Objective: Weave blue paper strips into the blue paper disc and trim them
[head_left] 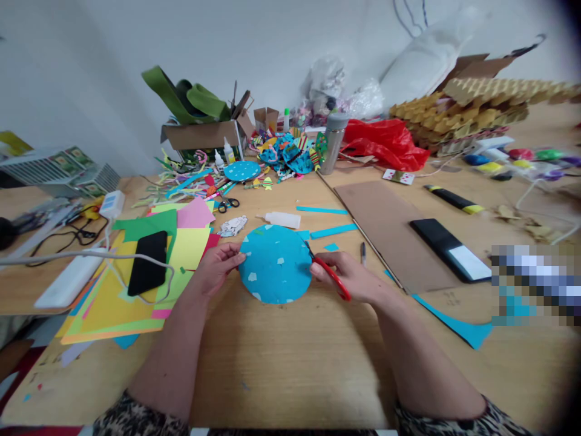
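Blue disc (pixel 272 284): central, in front of the person, over the wooden surface (pixel 276 369); whether it touches is unclear.
Left hand (pixel 216 266): thumb and fingers pinch the rim near nine o'clock.
Right hand (pixel 347 274): fingers closed round the red scissors (pixel 334 280), blades at the rim near two o'clock; how wide they stand, I cannot tell.
Disc's feel: looks like paper or thin card, so probably light, bendable, easily creased or torn, hardly slippery.
Pale patches (pixel 280 261): may lift if rubbed.
Best hold: light rim pinch, eight to ten o'clock, clear of the blades.
Nearby: glue bottle (pixel 284 220) at twelve, blue strip (pixel 333 231) at two.
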`<state>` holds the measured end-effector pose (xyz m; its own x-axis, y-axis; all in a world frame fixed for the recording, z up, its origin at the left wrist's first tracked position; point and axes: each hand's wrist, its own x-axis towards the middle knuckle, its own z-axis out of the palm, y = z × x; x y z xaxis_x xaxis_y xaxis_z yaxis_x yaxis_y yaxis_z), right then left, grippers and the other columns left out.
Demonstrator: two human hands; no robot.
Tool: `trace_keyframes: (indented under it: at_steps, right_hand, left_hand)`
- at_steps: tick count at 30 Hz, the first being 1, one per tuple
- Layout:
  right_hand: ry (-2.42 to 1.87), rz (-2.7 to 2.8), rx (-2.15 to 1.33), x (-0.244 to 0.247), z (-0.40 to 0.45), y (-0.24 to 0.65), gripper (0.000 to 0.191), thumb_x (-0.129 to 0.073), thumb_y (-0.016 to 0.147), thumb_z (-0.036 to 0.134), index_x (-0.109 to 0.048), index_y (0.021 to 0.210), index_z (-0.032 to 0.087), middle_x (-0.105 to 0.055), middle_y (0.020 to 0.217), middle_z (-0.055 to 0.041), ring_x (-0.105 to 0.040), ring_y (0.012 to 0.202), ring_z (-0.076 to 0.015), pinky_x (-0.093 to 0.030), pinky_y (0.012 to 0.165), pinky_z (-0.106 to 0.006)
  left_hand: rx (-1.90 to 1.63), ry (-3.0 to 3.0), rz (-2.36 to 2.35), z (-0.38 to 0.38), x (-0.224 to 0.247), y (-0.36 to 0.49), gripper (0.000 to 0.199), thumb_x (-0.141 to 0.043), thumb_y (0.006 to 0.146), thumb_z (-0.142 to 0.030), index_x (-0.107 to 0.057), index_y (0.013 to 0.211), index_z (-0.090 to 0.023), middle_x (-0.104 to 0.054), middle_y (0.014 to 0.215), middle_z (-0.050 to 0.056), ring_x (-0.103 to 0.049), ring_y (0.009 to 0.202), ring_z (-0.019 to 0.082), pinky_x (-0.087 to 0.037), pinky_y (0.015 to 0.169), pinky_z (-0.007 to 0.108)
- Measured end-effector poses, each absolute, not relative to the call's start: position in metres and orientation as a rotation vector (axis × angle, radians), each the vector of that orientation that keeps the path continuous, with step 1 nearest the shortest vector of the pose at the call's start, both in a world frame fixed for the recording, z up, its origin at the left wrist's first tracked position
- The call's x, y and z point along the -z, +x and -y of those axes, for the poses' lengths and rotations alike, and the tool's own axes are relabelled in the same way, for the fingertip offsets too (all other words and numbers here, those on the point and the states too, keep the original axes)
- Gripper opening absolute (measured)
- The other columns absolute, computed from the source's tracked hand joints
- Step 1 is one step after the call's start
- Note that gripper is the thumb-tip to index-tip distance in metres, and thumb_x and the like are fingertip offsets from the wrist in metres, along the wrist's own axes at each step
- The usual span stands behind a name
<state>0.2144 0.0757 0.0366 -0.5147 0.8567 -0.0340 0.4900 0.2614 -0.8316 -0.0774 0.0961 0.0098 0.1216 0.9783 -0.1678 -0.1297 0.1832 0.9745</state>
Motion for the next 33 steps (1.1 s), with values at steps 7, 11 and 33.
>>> trace_keyframes:
  at_steps: [7,11,33]
  right_hand:
    - [-1.199,2.106,-1.177,-0.0351,-0.0760,0.2152,0.051,-0.046,0.084,0.066,-0.036,0.063,0.020,-0.029,0.061,0.0052,-0.026,0.055,-0.0089,-0.019,0.050,-0.026]
    - [-1.193,2.113,-1.183,-0.0370,-0.0758,0.2148,0.050,-0.044,0.084,0.066,-0.040,0.067,0.020,-0.034,0.063,0.0041,-0.031,0.057,-0.0098,-0.024,0.051,-0.026]
    - [-1.173,2.010,-1.297,-0.0371,-0.0755,0.2144,0.054,-0.052,0.079,0.067,-0.041,0.059,0.019,-0.038,0.057,0.0036,-0.031,0.053,-0.0085,-0.021,0.049,-0.025]
  left_hand:
    - [-1.042,1.058,-1.134,-0.0958,-0.0096,-0.0778,0.030,-0.084,0.057,-0.032,-0.067,0.076,-0.015,-0.066,0.071,0.000,-0.057,0.064,0.011,-0.043,0.062,0.023]
    - [-1.029,1.060,-1.128,-0.0957,-0.0099,-0.0773,0.031,-0.084,0.056,-0.033,-0.067,0.075,-0.015,-0.066,0.070,-0.001,-0.057,0.064,0.011,-0.043,0.063,0.023]
    - [-1.013,1.145,-1.152,-0.0956,-0.0085,-0.0799,0.028,-0.081,0.062,-0.033,-0.067,0.078,-0.014,-0.065,0.072,0.001,-0.057,0.066,0.012,-0.043,0.062,0.024]
